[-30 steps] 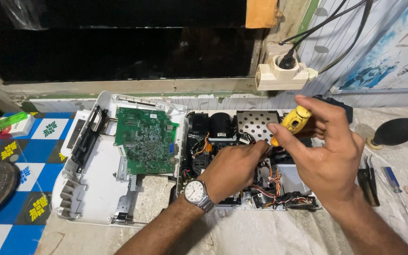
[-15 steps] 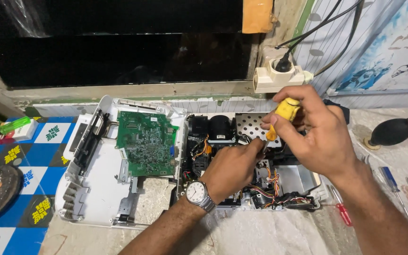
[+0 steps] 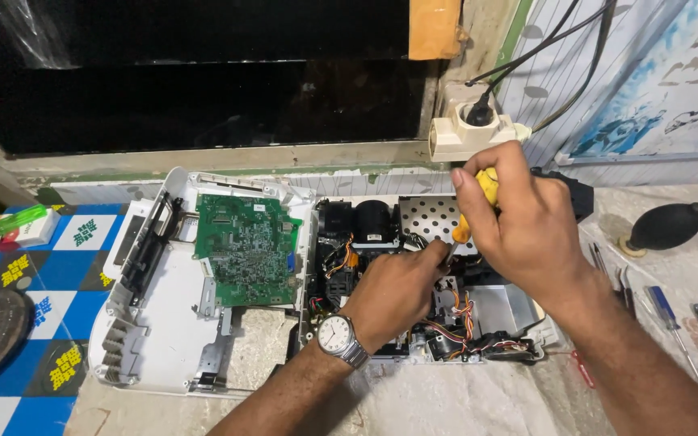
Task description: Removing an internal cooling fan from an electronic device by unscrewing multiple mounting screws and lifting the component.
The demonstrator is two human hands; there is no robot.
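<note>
We were at a makeshift electronics repair bench, set against a dark window (image 3: 203,89) rather than in a fitted workshop. An opened white appliance casing (image 3: 163,339) lay spread on the cloth-covered table (image 3: 462,404), its green circuit board (image 3: 248,246) bared and coloured wiring (image 3: 454,323) showing. Small screwdrivers and tweezers (image 3: 656,303) lay loose beside a black rubber dust blower (image 3: 668,226). A beige socket adapter (image 3: 474,129) with a plugged-in cable sat on the sill. A chequered blue cloth (image 3: 42,323) and painted wall panelling (image 3: 648,81) gave the spot a homely, improvised look.
</note>
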